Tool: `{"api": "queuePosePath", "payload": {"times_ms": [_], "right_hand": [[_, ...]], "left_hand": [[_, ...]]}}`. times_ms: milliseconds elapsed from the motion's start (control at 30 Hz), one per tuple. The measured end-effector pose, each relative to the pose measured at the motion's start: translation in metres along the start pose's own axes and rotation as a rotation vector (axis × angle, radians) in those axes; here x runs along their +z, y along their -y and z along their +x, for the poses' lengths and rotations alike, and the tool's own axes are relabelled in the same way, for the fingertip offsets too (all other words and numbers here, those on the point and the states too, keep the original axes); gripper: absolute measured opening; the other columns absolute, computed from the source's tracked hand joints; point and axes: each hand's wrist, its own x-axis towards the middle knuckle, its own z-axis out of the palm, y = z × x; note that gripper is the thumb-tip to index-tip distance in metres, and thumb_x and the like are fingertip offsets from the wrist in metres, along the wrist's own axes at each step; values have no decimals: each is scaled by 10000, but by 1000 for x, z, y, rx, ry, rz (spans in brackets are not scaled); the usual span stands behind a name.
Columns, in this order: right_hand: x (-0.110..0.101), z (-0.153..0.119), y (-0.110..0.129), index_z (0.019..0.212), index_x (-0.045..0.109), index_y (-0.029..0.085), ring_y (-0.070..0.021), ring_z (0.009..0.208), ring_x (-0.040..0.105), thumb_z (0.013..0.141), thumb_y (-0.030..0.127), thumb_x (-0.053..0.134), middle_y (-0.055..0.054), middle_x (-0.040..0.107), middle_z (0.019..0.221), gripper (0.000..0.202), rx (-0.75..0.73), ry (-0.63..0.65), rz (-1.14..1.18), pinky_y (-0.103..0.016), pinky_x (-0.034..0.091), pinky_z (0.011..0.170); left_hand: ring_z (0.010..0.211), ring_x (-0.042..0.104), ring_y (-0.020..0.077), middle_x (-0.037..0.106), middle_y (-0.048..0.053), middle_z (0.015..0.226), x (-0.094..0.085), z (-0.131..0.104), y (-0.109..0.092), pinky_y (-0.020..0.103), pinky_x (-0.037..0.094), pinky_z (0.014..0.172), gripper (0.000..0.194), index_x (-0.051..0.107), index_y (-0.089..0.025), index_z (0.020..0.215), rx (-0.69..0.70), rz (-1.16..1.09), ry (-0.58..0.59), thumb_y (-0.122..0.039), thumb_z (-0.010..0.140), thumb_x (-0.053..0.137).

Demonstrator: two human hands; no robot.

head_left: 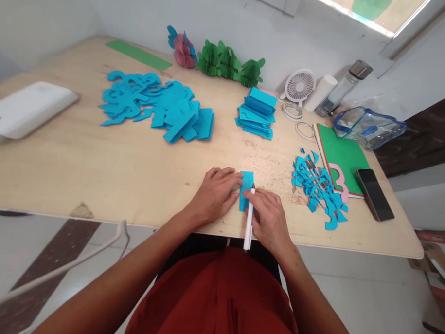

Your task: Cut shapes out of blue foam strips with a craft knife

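A small blue paper strip (247, 176) lies upright before me near the table's front edge. My left hand (216, 193) rests flat at its left side, with the fingertips and thumb touching the paper's edge. In my right hand (268, 215) is a white pen (248, 226), held between thumb and fingers. The pen's dark tip points away from me, at the right edge of the strip. My right fingertips touch the paper and cover part of it. To the right lies a heap of blue paper scraps (317, 185).
Stacked blue paper pieces (256, 114) and a pile of blue cutouts (130, 95) lie farther back. A pink paper shape (340, 181) overlaps green sheets (345, 154), beside a phone (375, 194). Along the wall stand green paper ornaments (219, 59), a small fan (300, 86) and a bottle (338, 93).
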Motion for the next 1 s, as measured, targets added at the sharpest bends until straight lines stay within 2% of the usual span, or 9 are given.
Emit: {"api": "queuePosePath", "payload": {"times_ms": [333, 1000], "right_hand": [[-1, 1, 1, 1229, 596, 200, -265, 1168, 578, 845, 47, 461, -108, 700, 1126, 434, -2, 1, 3, -436, 448, 951], [1, 4, 4, 1170, 639, 192, -252, 1137, 596, 853, 43, 478, -104, 712, 1097, 385, 6, -12, -11, -409, 455, 936]], "left_hand": [[1280, 488, 284, 637, 99, 1297, 4, -1, 3, 487, 342, 1057, 258, 581, -189, 1119, 3, 14, -19, -220, 897, 452], [1291, 476, 284, 625, 92, 1313, 2, -1, 2, 496, 336, 1065, 255, 579, -200, 1101, -8, 1, -4, -199, 881, 451]]}}
